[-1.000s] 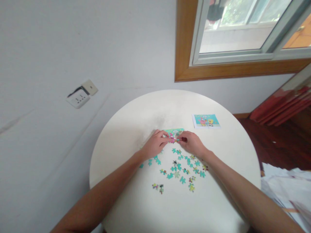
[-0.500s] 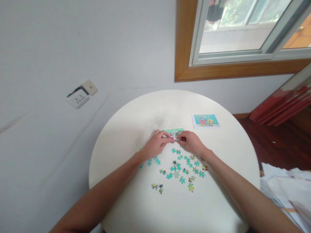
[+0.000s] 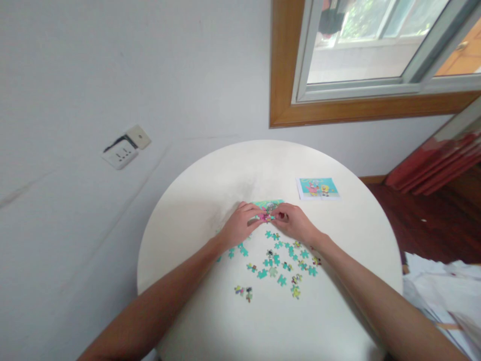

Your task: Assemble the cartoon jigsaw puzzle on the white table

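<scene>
Indeed, the widest thing before me is one pale, smooth wall [image 3: 112, 70] with thin grey scuffs. In it stands one window [image 3: 280, 65], framed in brown wood around grey sliding frames and glass. Below is one round, white, flat table [image 3: 259, 326], dusty-grey in a patch toward the far side. At my right hang folds of one red curtain [image 3: 439, 163], and near them many loose white papers [image 3: 439, 296] lie in a heap.

My two bare hands meet over the table. Between them is one partly joined jigsaw [image 3: 268, 204], thin, teal and pink, lying at the table's middle. My left hand [image 3: 242, 224] arches, its thumb and forefinger touching the pink part; my right hand [image 3: 295, 220] has bent fingertips gathered at the right side. Whether either one pinches a piece, I cannot tell.

Beyond, one rectangular picture card [image 3: 318, 189] lies flat. Smallest are the loose knobbed pieces [image 3: 262, 274], more than twenty, mostly teal.
</scene>
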Demonstrator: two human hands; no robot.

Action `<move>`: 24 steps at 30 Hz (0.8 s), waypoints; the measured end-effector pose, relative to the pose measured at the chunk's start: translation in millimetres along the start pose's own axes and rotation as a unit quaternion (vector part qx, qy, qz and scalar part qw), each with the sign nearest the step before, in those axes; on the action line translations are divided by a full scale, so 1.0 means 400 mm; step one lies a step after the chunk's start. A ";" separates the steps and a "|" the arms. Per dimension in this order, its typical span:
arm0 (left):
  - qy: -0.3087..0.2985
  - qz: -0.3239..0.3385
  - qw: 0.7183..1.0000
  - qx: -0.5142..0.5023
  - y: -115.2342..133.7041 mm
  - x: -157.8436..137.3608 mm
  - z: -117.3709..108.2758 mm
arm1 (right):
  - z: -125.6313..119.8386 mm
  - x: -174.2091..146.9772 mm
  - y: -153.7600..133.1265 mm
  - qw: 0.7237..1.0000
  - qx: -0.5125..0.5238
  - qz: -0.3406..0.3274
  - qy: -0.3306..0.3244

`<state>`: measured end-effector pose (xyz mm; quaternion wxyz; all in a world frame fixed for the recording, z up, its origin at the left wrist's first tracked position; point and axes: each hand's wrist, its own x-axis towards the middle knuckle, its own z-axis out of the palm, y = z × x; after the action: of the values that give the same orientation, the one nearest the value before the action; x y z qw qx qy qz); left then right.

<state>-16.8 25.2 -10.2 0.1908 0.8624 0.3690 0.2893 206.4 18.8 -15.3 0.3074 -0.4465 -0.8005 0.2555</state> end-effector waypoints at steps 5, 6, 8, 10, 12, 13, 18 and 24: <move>0.035 -0.102 0.989 -0.104 0.028 0.000 0.011 | 0.004 -0.006 -0.032 0.998 0.028 -0.048 0.025; 0.034 -0.123 0.985 -0.117 0.030 -0.001 0.013 | 0.006 -0.006 -0.035 0.998 0.034 -0.048 0.032; 0.029 -0.147 0.979 -0.140 0.032 -0.002 0.014 | 0.011 -0.007 -0.039 0.997 0.065 -0.026 0.041; 0.034 -0.154 0.971 -0.177 0.033 -0.002 0.015 | 0.020 -0.007 -0.041 0.992 0.124 0.015 0.035; 0.046 -0.165 0.957 -0.233 0.036 0.000 0.016 | 0.031 -0.009 -0.046 0.976 0.208 0.062 0.018; 0.053 -0.173 0.948 -0.260 0.038 0.001 0.018 | 0.037 -0.010 -0.049 0.963 0.255 0.081 0.008; 0.076 -0.199 0.925 -0.314 0.040 0.000 0.027 | 0.057 -0.015 -0.061 0.911 0.398 0.107 -0.015; 0.083 -0.190 0.934 -0.290 0.034 -0.001 0.014 | 0.047 -0.011 -0.058 0.910 0.388 0.138 0.038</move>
<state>-6.1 15.3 -7.3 0.4524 0.6566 0.4404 0.4127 181.7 1.6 -13.3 0.4482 -0.4076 -0.5564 0.5688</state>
